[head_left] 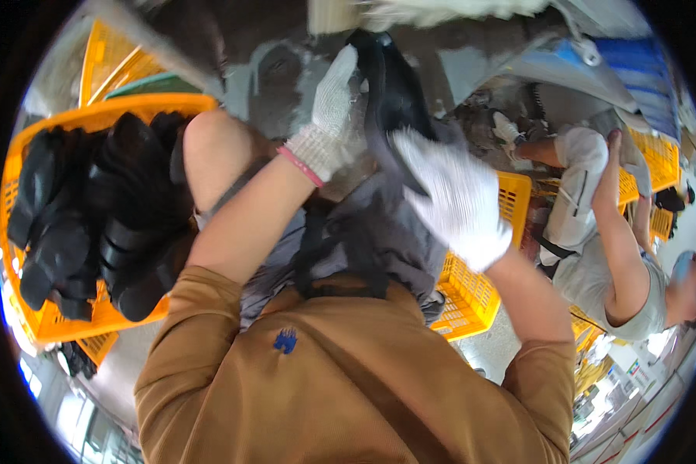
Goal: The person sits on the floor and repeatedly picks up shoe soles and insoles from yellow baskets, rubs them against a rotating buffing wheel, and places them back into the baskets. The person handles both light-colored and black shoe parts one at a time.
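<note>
— Holding what, exactly?

— My left hand [329,116] has its fingers [340,73] closed on a black rubbery piece [394,97], dark, smooth, curved like a shoe part. It is raised in front of me, above my lap. My right hand [456,205] clasps its lower edge. Both wear white knit gloves.

— And around you, left to right?

— At my far left an orange crate [23,309] holds a heap of black pieces [93,216], just beside my bare knee [213,151]. A grey apron [379,240] covers my lap. A second orange crate [472,298] sits under my right forearm, partly hidden by it. Farther right another person [619,271] bends over more crates.
</note>
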Tool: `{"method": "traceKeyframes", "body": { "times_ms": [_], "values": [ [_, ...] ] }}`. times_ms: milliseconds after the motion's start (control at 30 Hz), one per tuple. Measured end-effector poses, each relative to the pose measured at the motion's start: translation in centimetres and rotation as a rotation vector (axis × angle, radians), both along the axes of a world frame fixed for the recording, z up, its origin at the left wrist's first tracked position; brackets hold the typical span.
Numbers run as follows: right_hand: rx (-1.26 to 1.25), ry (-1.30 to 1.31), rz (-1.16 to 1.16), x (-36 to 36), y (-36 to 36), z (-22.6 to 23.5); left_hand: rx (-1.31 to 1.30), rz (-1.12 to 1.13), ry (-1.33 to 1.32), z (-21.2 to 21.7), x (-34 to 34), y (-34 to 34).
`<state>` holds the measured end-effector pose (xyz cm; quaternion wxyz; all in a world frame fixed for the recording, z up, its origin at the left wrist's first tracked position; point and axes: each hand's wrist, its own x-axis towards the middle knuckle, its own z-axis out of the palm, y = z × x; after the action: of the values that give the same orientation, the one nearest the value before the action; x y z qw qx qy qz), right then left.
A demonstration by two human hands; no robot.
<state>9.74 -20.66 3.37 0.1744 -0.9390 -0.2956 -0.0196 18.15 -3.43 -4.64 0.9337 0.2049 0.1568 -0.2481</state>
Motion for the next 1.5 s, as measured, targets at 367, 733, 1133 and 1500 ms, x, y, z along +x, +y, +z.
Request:
{"method": "traceKeyframes", "body": {
  "times_ms": [367,733,1133,1500],
  "values": [
    [0.117,-0.087,-0.493,9.3,8.4,-3.1,0.132,0.361,-0.345,-4.1,5.5,-1.2],
    [0.466,0.707,-0.319,8.4,7.1,0.5,-0.128,0.241,-0.021,-1.7,6.3,0.6],
    [0.229,-0.251,-0.177,5.0,6.0,-3.1,-0.074,0.074,0.001,-5.0,5.7,1.6],
    [0.144,0.449,-0.285,4.8,9.1,3.2,-0.305,0.187,-0.056,-8.9,5.8,-0.8]
  ]
}}
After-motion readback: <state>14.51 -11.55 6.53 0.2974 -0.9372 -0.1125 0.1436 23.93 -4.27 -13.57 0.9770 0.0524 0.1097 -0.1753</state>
